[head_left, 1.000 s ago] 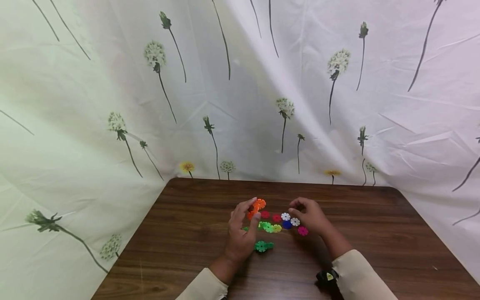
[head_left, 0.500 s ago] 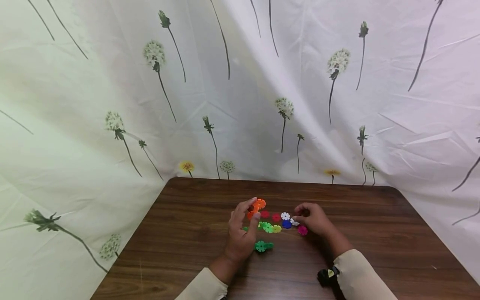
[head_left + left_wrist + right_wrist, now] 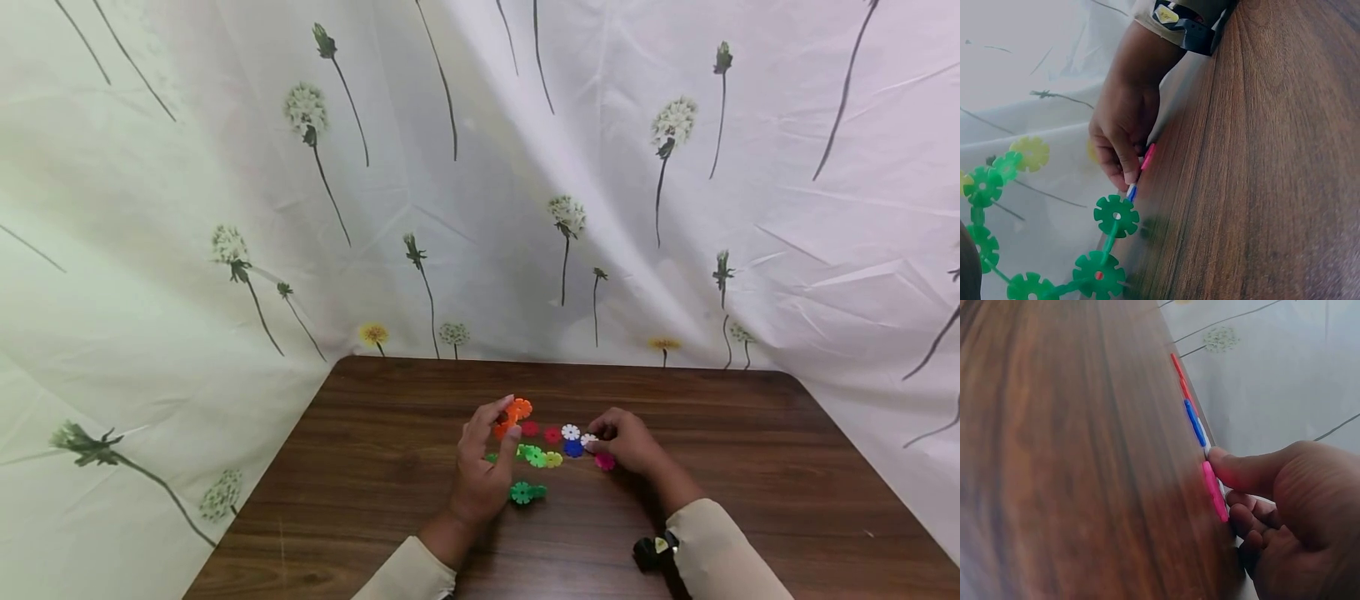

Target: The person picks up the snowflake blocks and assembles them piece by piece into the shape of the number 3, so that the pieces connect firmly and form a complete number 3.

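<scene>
My left hand holds a linked chain of notched plastic discs, with orange discs between thumb and fingers. Green discs and yellow-green discs of the chain show beside the palm. In the left wrist view the green part curves as a loop with a yellow disc. At the loose discs, my right hand pinches a white disc at the tabletop with thumb and finger. Right by it lie a blue disc, a second white disc and a pink disc.
Two red discs lie on the brown wooden table, between the hands. A pale curtain printed with dandelions hangs behind the table's back edge. A black wrist device sits at the right sleeve.
My right hand has come down from above the discs, and its thumb and finger have closed on a white disc. My left hand with the chain has stayed almost still.
</scene>
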`<state>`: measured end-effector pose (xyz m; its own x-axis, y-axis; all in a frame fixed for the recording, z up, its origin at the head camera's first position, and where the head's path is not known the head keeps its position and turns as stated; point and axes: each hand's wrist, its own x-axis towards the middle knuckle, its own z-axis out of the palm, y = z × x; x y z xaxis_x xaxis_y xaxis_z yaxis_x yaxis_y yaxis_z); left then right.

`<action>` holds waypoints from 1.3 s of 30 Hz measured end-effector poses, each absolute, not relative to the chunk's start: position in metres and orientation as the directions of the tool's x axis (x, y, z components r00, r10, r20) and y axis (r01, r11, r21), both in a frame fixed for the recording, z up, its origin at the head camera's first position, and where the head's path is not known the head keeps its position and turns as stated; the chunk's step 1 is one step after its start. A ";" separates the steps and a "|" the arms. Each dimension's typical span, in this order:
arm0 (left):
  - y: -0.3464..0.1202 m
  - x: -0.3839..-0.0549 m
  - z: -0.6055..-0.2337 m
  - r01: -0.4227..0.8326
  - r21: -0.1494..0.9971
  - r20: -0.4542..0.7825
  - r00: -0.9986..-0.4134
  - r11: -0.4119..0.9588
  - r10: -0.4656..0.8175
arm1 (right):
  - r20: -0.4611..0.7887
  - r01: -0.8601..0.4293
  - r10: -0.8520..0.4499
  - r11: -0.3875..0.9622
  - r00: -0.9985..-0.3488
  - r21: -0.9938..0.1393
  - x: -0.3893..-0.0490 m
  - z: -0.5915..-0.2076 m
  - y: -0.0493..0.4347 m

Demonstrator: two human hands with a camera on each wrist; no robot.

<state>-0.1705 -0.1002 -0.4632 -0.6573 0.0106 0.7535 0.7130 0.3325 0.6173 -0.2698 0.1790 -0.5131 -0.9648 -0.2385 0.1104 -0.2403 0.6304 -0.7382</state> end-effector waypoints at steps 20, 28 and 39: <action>-0.099 -0.170 -0.462 0.706 0.629 0.745 -0.667 0.327 0.007 | 0.092 -0.206 -0.214 0.602 -0.972 -0.772 -0.268 -0.508 0.177; -0.099 -0.170 -0.463 0.706 0.624 0.748 -0.663 0.335 0.004 | 0.105 -0.243 -0.255 0.600 -0.961 -0.762 -0.263 -0.498 0.176; -0.098 -0.171 -0.463 0.716 0.620 0.755 -0.655 0.320 0.004 | 0.101 -0.260 -0.294 0.573 -0.950 -0.778 -0.252 -0.474 0.169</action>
<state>-0.1710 -0.0982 -0.4630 -0.6554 0.0040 0.7553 0.7164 0.3202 0.6199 -0.2522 0.1689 -0.4737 -0.9504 -0.2940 0.1012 -0.2599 0.5726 -0.7776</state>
